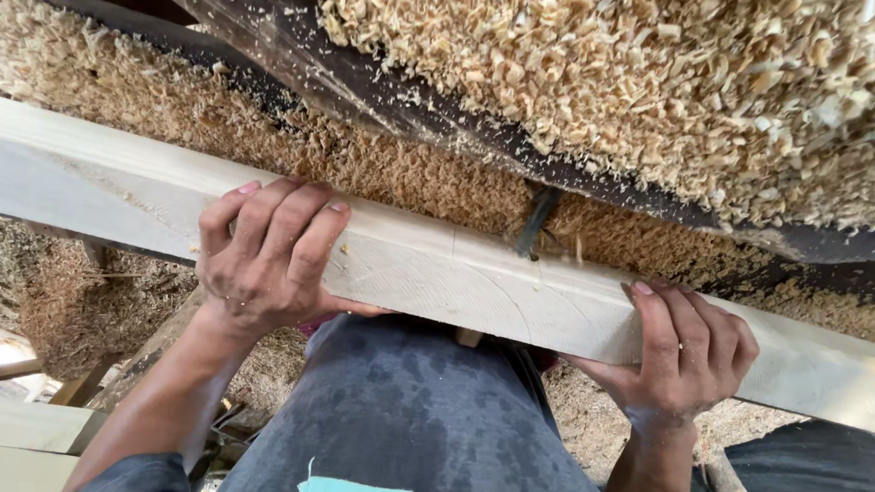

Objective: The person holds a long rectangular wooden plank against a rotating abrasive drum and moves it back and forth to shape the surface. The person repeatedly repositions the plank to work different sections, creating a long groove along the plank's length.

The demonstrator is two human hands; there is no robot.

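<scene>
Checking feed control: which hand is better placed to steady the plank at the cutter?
Probably right hand: it grips the plank nearer the dark cutter; left hand sits farther along.

A wooden beam [456, 267] lies across the person's thigh [401, 412], left hand [265, 258] and right hand [684, 355] on it, wood shavings [661, 79] beyond.

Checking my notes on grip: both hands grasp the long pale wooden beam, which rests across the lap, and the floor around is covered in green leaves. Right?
Not leaves: the head view shows tan wood shavings everywhere. Left hand and right hand do grasp the long pale wooden beam.
</scene>
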